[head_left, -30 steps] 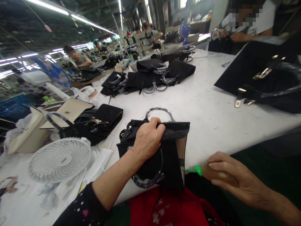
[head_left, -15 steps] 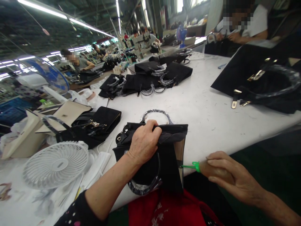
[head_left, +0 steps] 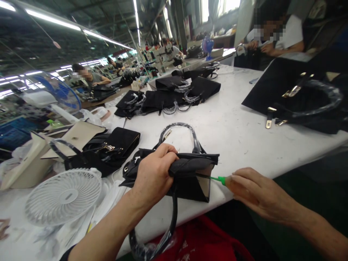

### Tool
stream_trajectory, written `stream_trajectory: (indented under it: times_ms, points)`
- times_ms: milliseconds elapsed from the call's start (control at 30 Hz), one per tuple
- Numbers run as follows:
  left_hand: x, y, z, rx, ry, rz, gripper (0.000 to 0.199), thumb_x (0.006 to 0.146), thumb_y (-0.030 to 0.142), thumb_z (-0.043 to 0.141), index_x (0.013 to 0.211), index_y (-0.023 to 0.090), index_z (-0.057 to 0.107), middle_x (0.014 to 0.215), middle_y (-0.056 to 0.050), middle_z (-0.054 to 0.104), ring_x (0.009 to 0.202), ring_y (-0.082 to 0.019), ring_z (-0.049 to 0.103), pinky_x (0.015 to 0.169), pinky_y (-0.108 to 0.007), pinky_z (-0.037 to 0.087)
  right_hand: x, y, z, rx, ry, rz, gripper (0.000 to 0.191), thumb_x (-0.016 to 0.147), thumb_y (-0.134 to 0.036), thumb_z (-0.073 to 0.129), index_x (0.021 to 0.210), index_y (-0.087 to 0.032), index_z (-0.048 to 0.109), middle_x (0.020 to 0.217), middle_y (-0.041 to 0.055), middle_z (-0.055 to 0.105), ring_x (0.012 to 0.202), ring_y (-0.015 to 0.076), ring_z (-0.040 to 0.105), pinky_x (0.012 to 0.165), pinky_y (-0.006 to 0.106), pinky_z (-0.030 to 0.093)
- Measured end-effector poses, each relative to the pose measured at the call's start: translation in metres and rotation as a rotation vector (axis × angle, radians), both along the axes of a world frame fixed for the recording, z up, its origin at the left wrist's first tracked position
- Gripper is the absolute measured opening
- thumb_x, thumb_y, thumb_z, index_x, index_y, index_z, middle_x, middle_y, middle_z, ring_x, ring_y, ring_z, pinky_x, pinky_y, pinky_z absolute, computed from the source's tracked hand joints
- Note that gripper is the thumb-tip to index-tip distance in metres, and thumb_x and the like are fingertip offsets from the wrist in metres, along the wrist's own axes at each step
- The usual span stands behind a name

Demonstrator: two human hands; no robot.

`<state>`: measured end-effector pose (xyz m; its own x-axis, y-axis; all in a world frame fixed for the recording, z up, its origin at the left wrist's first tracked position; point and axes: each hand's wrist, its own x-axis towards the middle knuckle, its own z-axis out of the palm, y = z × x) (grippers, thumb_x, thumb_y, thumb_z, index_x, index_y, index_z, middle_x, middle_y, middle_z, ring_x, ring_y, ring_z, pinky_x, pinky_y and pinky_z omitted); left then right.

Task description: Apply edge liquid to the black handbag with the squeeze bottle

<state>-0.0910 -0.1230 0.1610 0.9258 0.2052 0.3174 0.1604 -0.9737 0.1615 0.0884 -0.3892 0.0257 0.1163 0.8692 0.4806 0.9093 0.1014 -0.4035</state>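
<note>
A black handbag (head_left: pixel 190 188) with plastic-wrapped handles lies at the front edge of the white table, its beige inner side panel facing right. My left hand (head_left: pixel 156 172) is closed on the bag's upper edge, fingertips tucked out of sight. In my right hand (head_left: pixel 258 192) is a glue bottle (head_left: pixel 239 188) with a green cap and a long thin green nozzle. The nozzle's tip reaches into the opening at the bag's right side, where its end is dark and hard to make out. One wrapped handle stands up behind the bag; the other hangs over the table edge.
A white fan (head_left: pixel 65 195) lies at the left, with black and cream bags (head_left: pixel 116 145) behind it. Several black handbags (head_left: pixel 174 94) are piled farther back. A large black bag (head_left: pixel 272 90) stands at the right, near a person (head_left: pixel 288 36) at the table's far side.
The handbag has tipped, so its front handle now hangs lower over the edge. My left hand has moved slightly left; the bottle has risen a little, its nozzle deeper in the bag's side.
</note>
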Motion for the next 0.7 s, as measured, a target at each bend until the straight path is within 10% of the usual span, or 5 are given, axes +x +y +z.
stream_trajectory:
  times_ms: [700]
  points:
    - [-0.026, -0.002, 0.002, -0.435, 0.092, 0.134, 0.025, 0.072, 0.001, 0.057, 0.07, 0.021, 0.071, 0.097, 0.002, 0.068, 0.076, -0.012, 0.064, 0.067, -0.024, 0.047, -0.001, -0.004, -0.011, 0.0, 0.102, -0.083, 0.034, 0.098, -0.025, 0.06, 0.132, -0.025, 0.054, 0.125, 0.0094, 0.062, 0.112, 0.0187, 0.065, 0.093, 0.027, 0.058]
